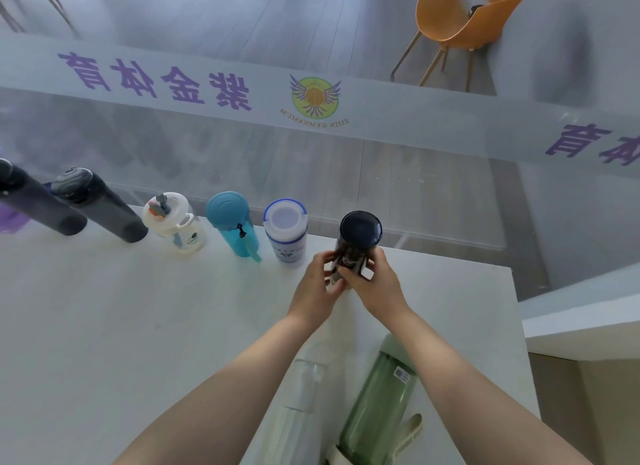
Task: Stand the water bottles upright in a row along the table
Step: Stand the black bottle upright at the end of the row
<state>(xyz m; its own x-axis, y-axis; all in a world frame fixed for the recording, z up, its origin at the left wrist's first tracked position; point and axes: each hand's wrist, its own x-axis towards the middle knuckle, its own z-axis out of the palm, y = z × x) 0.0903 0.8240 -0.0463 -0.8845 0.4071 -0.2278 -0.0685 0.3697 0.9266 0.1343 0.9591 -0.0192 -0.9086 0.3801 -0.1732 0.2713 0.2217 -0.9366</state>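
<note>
I see the table (104,326) is matt white; on it the green bottle (377,405) looks translucent plastic, the clear bottle (304,388) beside it glossy.

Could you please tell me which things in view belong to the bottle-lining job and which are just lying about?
Job:
dark-capped bottle in both hands
five standing bottles
green bottle and clear bottle, lying down
table

Lying about:
orange chair

Upright bottles (235,222) line the desk (104,326) rear; two bottles (377,409) apparently lie nearer, at right.
</note>
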